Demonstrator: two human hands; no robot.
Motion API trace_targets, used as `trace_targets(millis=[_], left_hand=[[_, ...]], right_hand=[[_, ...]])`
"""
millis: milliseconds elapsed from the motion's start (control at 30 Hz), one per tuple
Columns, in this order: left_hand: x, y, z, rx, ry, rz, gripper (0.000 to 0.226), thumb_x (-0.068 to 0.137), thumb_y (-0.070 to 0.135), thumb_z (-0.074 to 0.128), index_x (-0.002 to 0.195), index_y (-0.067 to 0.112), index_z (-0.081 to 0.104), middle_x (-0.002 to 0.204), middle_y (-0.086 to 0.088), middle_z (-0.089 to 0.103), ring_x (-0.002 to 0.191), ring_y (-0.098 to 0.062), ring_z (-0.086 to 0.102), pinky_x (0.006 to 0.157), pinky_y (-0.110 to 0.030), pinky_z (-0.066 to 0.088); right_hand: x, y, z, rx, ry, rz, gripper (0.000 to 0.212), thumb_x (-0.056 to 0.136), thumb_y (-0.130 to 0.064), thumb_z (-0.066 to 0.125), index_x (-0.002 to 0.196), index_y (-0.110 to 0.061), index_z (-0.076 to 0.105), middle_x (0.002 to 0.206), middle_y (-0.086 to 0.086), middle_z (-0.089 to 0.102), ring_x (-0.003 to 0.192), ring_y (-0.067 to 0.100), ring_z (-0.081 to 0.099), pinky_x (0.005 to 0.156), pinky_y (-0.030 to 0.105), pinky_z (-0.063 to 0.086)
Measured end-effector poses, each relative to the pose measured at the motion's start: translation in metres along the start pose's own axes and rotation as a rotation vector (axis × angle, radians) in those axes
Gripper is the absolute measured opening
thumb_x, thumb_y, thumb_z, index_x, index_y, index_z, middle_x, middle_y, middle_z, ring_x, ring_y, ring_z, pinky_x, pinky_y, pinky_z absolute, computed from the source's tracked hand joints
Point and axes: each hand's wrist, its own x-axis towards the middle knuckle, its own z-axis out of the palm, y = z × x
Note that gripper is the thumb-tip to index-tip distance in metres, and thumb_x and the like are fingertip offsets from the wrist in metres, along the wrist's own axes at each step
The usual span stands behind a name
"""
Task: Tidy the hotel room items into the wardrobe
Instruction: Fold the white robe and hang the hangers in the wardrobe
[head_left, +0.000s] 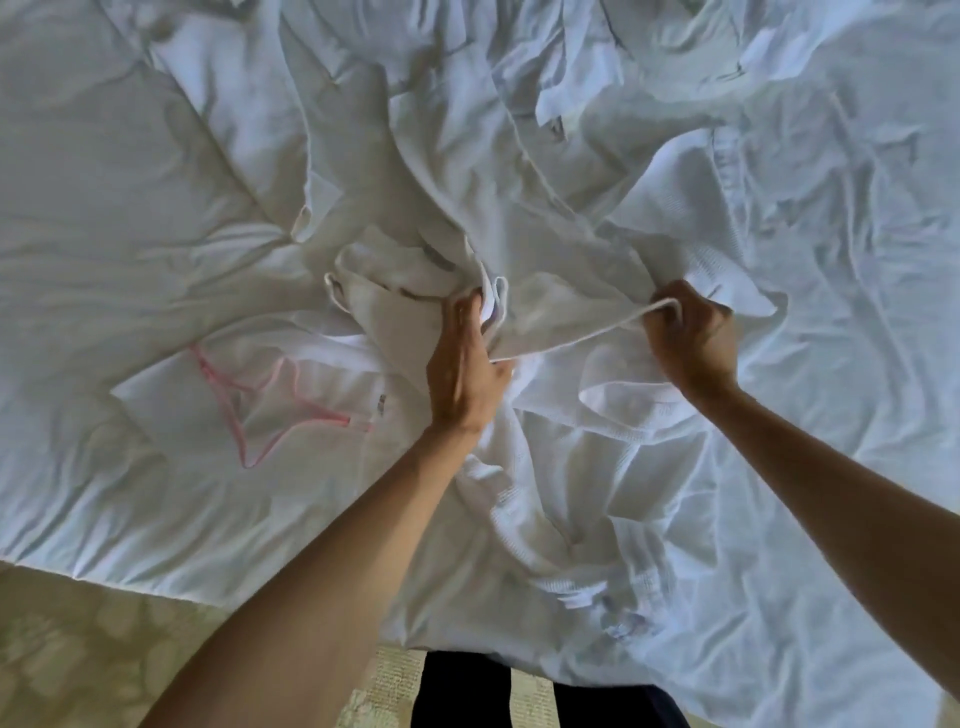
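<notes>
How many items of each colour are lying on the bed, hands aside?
White waffle-weave garment, bunched, with a white cord held by the right hand: 1
White mesh bag with pink trim: 1
White bedding: 1
Total: 3, all white; pink appears only as trim. More garments may be hidden in the folds.
</notes>
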Motion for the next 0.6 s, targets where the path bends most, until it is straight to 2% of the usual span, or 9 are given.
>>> trace_targets(millis=[100,200,267,300,367,467,533,600], left_hand=[[-0.022,0.032,0.021,-0.032,-0.126,0.032,0.095,0.061,0.023,0.085,0.142,0.019,0.037,0.127,0.004,0.049,0.112,-0.017,0.057,0.073,-0.032,0.051],[-0.046,0.061,0.043,-0.025,-0.304,0.082,0.085,0.068,0.029,0.081,0.14,0.024,0.038,0.134,0.014,0.052,0.115,-0.013,0.061,0.082,-0.033,0.053],[-0.065,0.078,0.058,-0.019,-0.381,0.112,0.076,0.071,0.026,0.078,0.137,0.025,0.04,0.136,0.017,0.053,0.122,-0.004,0.057,0.089,-0.032,0.052],[-0.075,0.084,0.067,-0.011,-0.406,0.134,0.074,0.071,0.025,0.076,0.136,0.025,0.039,0.136,0.017,0.053,0.123,-0.004,0.057,0.089,-0.035,0.053],[-0.097,0.089,0.087,0.032,-0.452,0.182,0.076,0.07,0.028,0.079,0.133,0.025,0.037,0.136,0.012,0.053,0.12,-0.012,0.061,0.084,-0.04,0.056],[-0.124,0.086,0.112,0.138,-0.512,0.23,0.089,0.066,0.043,0.086,0.136,0.024,0.035,0.131,0.005,0.05,0.107,-0.019,0.064,0.072,-0.04,0.06],[-0.136,0.083,0.116,0.141,-0.531,0.221,0.095,0.064,0.05,0.088,0.14,0.022,0.037,0.129,0.003,0.051,0.102,-0.015,0.062,0.071,-0.035,0.058],[-0.142,0.076,0.109,0.054,-0.536,0.188,0.085,0.07,0.048,0.086,0.138,0.021,0.043,0.126,0.005,0.057,0.099,-0.007,0.058,0.074,-0.028,0.053]], right_hand=[[-0.032,0.048,-0.048,-0.029,0.011,-0.021,0.021,0.081,-0.022,0.051,0.077,-0.008,0.065,0.062,0.013,0.064,0.054,0.033,0.06,0.051,0.033,0.045],[-0.061,0.088,-0.086,-0.054,0.074,0.013,0.025,0.082,-0.024,0.049,0.073,-0.006,0.065,0.058,0.013,0.06,0.051,0.034,0.057,0.051,0.032,0.04],[-0.085,0.113,-0.103,-0.082,0.095,0.08,0.026,0.082,-0.025,0.048,0.072,-0.008,0.064,0.057,0.013,0.058,0.051,0.036,0.057,0.05,0.033,0.04],[-0.1,0.126,-0.109,-0.108,0.095,0.115,0.027,0.081,-0.026,0.047,0.071,-0.008,0.065,0.057,0.014,0.059,0.052,0.039,0.058,0.049,0.034,0.041],[-0.132,0.152,-0.115,-0.166,0.07,0.182,0.032,0.082,-0.032,0.046,0.072,-0.009,0.066,0.059,0.018,0.062,0.054,0.043,0.06,0.049,0.036,0.043],[-0.175,0.183,-0.117,-0.202,-0.008,0.316,0.043,0.081,-0.044,0.042,0.079,-0.01,0.067,0.066,0.023,0.066,0.062,0.047,0.063,0.054,0.038,0.045],[-0.192,0.199,-0.119,-0.189,-0.031,0.4,0.047,0.078,-0.045,0.037,0.083,-0.011,0.068,0.07,0.025,0.067,0.067,0.047,0.064,0.057,0.037,0.043],[-0.198,0.208,-0.125,-0.166,-0.052,0.405,0.049,0.077,-0.044,0.034,0.088,-0.011,0.069,0.072,0.025,0.067,0.068,0.046,0.064,0.058,0.035,0.041]])
